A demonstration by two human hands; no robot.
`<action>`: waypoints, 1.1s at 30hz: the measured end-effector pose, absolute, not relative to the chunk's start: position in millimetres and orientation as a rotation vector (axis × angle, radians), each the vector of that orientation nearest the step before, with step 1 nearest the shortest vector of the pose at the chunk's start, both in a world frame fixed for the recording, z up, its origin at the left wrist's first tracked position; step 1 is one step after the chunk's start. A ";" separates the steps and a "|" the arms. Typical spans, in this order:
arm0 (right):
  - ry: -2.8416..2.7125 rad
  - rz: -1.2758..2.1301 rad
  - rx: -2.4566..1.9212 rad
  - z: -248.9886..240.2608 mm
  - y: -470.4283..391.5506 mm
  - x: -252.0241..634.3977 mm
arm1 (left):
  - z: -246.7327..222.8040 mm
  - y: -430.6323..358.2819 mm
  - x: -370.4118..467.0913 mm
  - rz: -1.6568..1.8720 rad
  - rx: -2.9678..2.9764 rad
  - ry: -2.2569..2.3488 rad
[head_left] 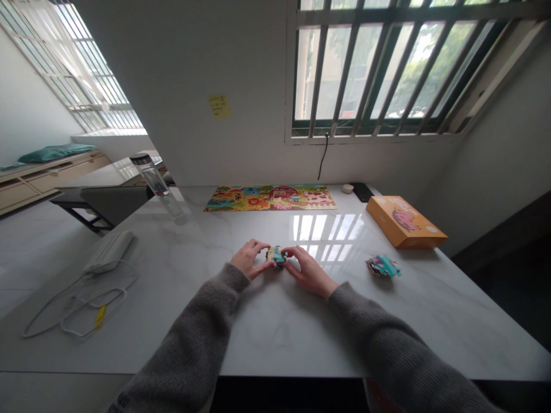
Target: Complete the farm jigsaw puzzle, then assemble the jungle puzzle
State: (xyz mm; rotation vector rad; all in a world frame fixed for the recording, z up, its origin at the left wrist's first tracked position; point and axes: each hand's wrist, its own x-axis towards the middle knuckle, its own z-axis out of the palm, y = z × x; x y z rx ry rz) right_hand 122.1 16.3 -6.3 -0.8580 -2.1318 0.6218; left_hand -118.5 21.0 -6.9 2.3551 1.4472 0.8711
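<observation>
Near the middle of the white marbled table, a small stack of jigsaw puzzle pieces (276, 256) sits between my two hands. My left hand (252, 258) grips its left side, thumb in front and fingers behind. On the right side, my right hand (309, 269) pinches the same stack in a like way. The top piece shows teal and orange printing; the lower pieces are partly hidden by my fingers. A second pile of puzzle pieces (383, 266), teal and purple on top, lies to the right, apart from my hands.
A long illustrated animal picture sheet (271, 198) lies along the wall. An orange box (404, 222) stands at the back right, near a black phone (363, 192) and a small white round object (347, 188). At left are a glass bottle (155, 182) and a white power strip with cable (109, 252).
</observation>
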 end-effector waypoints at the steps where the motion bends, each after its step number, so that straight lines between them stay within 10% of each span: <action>1: -2.131 0.624 -0.856 -6.4 16.3 122.3 | -6.2 20.3 -118.4 0.874 2.357 1.456; 33: -1.655 1.147 -0.832 -4.2 21.4 130.2 | 6.9 0.1 -83.1 1.053 2.492 1.358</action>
